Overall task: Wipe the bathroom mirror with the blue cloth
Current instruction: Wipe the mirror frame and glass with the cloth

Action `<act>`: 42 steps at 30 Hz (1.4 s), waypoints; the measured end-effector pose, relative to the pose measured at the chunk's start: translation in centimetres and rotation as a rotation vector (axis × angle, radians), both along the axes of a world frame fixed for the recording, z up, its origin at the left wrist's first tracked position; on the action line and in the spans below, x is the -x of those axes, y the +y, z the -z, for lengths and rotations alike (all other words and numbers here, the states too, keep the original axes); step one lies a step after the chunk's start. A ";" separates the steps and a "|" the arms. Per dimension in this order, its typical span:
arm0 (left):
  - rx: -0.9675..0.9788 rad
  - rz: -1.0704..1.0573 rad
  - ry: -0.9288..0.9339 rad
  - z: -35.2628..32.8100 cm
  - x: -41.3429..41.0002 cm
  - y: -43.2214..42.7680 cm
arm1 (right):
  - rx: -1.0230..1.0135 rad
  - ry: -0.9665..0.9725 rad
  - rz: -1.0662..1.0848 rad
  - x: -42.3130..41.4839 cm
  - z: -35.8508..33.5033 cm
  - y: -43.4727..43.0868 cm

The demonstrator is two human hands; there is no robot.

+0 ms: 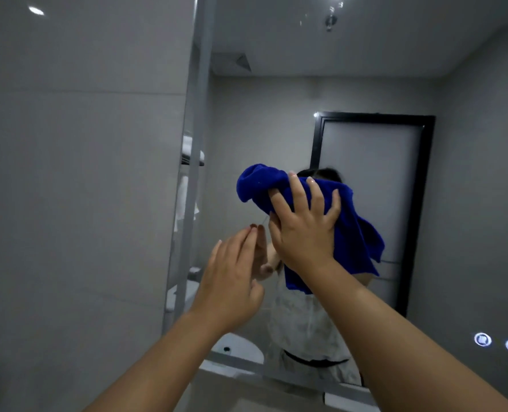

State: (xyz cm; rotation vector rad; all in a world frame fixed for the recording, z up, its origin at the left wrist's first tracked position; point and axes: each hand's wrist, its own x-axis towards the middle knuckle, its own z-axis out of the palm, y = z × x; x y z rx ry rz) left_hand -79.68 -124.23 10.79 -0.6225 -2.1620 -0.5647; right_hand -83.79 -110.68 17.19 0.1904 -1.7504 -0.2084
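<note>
Blue cloth (pixel 255 182) pressed to bathroom mirror (pixel 276 114) under spread-fingered right hand (pixel 303 230); left hand (pixel 232 278) flat, fingers together, tips touching glass.

Your left forearm (pixel 157 361) and right forearm (pixel 395 337) are bare to the frame's edge. Your left hand (pixel 232 281) and right hand (pixel 303 230) have glossy nails (pixel 292 173) reaching just past the fingertips. Reflected in the wall-mounted bathroom mirror (pixel 276 114), you wear a white, faintly mottled top (pixel 300 322) with a black waist band (pixel 315 361).
</note>
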 end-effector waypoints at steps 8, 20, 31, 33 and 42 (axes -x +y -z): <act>-0.137 0.010 0.181 -9.9 4.0 -4.2 | -0.095 0.045 -0.028 2.0 -7.1 -5.0; -0.345 0.049 0.233 -22.3 6.7 -4.2 | 0.002 -0.025 -0.082 2.1 -22.6 -8.8; -0.312 0.128 0.405 -31.0 4.5 1.5 | 0.116 -0.093 -0.091 0.0 -35.9 -4.1; -0.252 0.117 0.421 -32.2 4.0 3.0 | 0.086 -0.068 -0.079 -0.6 -36.7 -2.2; -0.103 0.074 0.430 -33.1 3.6 9.8 | 0.249 0.008 0.067 -4.1 -38.7 6.9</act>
